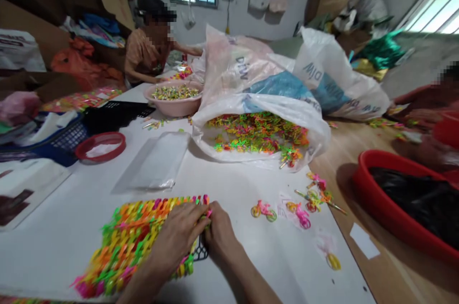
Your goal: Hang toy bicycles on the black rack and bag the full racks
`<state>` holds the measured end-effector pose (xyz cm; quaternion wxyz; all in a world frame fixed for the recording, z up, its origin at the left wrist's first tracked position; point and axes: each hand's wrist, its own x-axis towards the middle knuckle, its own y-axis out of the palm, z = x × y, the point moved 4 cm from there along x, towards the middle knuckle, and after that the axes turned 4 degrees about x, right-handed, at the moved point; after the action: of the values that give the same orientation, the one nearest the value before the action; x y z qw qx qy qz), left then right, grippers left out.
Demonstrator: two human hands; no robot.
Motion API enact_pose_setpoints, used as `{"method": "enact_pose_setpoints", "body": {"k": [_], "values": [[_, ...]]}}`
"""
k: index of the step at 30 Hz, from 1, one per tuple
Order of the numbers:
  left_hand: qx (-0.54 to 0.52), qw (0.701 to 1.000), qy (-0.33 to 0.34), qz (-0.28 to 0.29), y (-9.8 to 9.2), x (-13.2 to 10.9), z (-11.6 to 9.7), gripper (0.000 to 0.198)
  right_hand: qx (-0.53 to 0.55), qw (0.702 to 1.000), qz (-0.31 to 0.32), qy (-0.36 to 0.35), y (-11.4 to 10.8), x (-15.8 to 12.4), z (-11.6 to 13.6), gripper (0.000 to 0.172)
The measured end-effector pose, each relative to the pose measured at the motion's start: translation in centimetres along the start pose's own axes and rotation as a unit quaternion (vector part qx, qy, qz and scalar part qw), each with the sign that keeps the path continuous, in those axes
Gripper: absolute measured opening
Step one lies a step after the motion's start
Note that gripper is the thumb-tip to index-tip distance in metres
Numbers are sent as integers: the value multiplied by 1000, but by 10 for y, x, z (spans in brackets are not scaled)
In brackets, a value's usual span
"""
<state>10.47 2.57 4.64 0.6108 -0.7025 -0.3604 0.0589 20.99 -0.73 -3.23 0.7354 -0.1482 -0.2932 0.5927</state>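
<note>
My left hand (179, 234) lies on a black grid tray (201, 252) packed with rows of bright plastic pieces (125, 239), its fingers curled at the tray's right edge. My right hand (221, 236) is beside it, fingertips pinched together against the same edge; what they pinch is too small to name. Small assembled toy bicycles (264, 210) lie on the white table (244, 189) just right of my hands.
A big plastic bag (261, 103) full of coloured parts lies open ahead. Clear flat bags (154, 163), a red sieve (101, 145), a pink bowl (175, 98) and a red basin (390, 208) surround it. One person sits at far left, another at right.
</note>
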Motion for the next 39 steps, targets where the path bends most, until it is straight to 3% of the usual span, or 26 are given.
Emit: {"method": "enact_pose_setpoints", "body": {"k": [3, 8, 13, 16, 21, 28, 33, 39], "values": [[24, 999, 20, -39, 7, -1, 4, 22, -69, 997, 14, -9, 9, 5, -3, 17], [36, 998, 10, -50, 15, -3, 7, 23, -144, 988, 55, -16, 15, 10, -3, 19], [14, 998, -8, -62, 18, -8, 11, 24, -149, 983, 102, -13, 9, 10, 1, 26], [-2, 997, -6, -75, 18, -8, 13, 26, -142, 985, 99, -20, 6, 10, 1, 28], [0, 996, -13, -86, 16, -4, 14, 31, -97, 990, 98, -34, 0, 14, -4, 17], [-3, 999, -37, -2, 5, 0, 2, 30, -26, 992, 122, -32, -8, 17, -12, 12], [-27, 998, -60, 4, 7, 3, 4, 27, -11, 989, 145, -18, -9, 17, -13, 9], [-46, 995, -84, 0, 5, 4, 5, 26, -7, 996, 89, 2, -10, 7, -3, 14]]}}
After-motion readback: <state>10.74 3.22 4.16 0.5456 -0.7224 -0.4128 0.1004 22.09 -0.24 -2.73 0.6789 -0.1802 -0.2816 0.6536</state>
